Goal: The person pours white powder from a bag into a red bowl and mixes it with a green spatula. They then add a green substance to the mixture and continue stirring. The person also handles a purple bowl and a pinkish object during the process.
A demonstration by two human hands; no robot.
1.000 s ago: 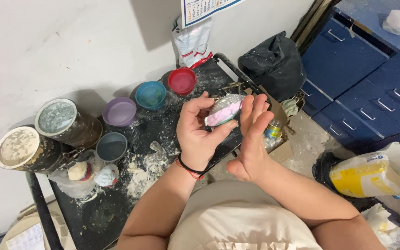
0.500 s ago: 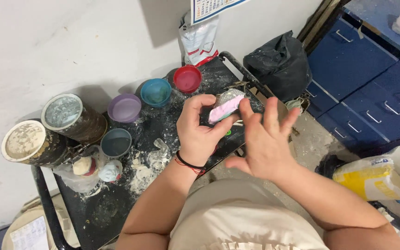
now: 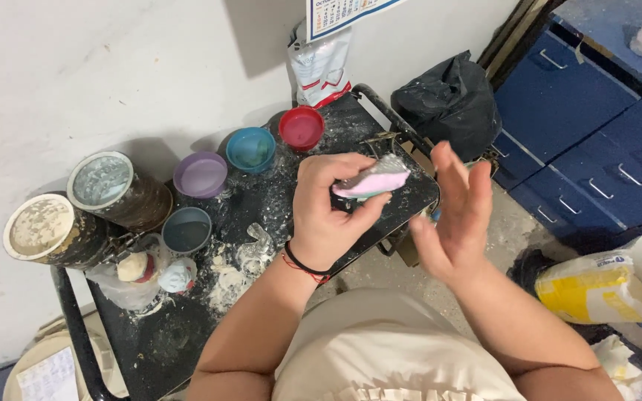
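My left hand (image 3: 332,212) grips a small pink mould (image 3: 373,180) with a grey plaster-crusted top, held above the black work table (image 3: 187,327). A dark and red band circles that wrist. My right hand (image 3: 451,219) is open, fingers spread and palm turned toward the mould, a short gap to its right and not touching it.
On the table stand a red bowl (image 3: 301,127), a blue bowl (image 3: 250,149), a purple bowl (image 3: 200,174), a grey cup (image 3: 186,230) and two plaster-crusted tins (image 3: 102,182). White plaster crumbs (image 3: 239,267) lie mid-table. A black bag (image 3: 447,100), blue drawers (image 3: 596,141) and a yellow-white sack (image 3: 603,286) lie at right.
My right hand has drawn away from the mould to the right and opened wide. My left hand still holds the mould, now tilted flatter.
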